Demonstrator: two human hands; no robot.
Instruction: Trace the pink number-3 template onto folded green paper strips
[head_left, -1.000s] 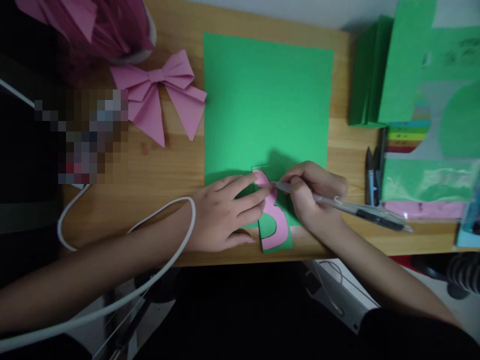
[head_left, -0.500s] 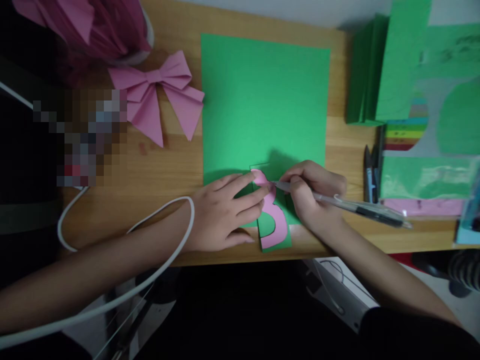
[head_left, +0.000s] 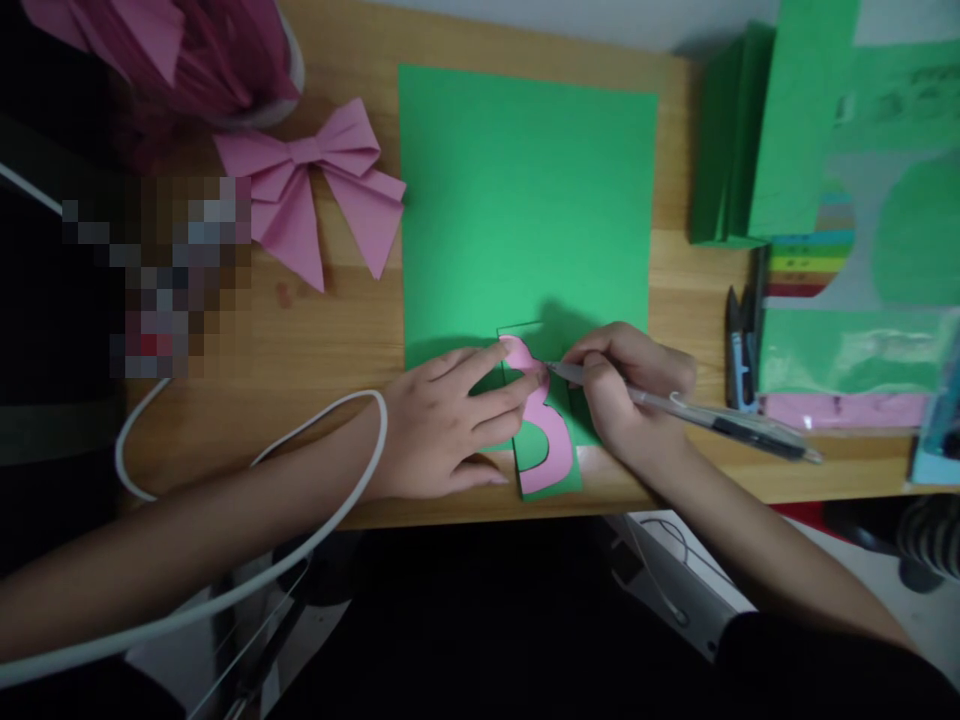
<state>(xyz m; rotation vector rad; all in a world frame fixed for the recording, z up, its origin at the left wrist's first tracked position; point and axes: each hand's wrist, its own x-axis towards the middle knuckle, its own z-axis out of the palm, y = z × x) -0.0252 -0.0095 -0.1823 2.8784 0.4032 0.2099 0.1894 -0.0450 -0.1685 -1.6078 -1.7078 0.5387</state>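
Observation:
My left hand (head_left: 442,420) lies flat with fingers spread, its fingertips pressing on a curvy pink paper cutout (head_left: 555,445). Under the cutout is a small folded-looking piece of green paper (head_left: 568,482), with dark outlines along the pink edge. My right hand (head_left: 630,385) is closed around a clear pen (head_left: 720,418), its tip touching the cutout's right edge near my left fingertips. Both pieces rest over the bottom part of a large green sheet (head_left: 525,200). My left fingers hide part of the cutout.
A pink paper bow (head_left: 307,155) lies left of the sheet. Behind it stands a pink-wrapped bundle (head_left: 225,60). Blue-handled thread snips (head_left: 741,350), a folded green paper stack (head_left: 731,140) and plastic paper packs (head_left: 847,350) sit at right. A white cable (head_left: 384,420) crosses my left forearm.
The whole view has shifted very slightly. Both hands, the pen and the pink cutout keep nearly the same positions relative to each other.

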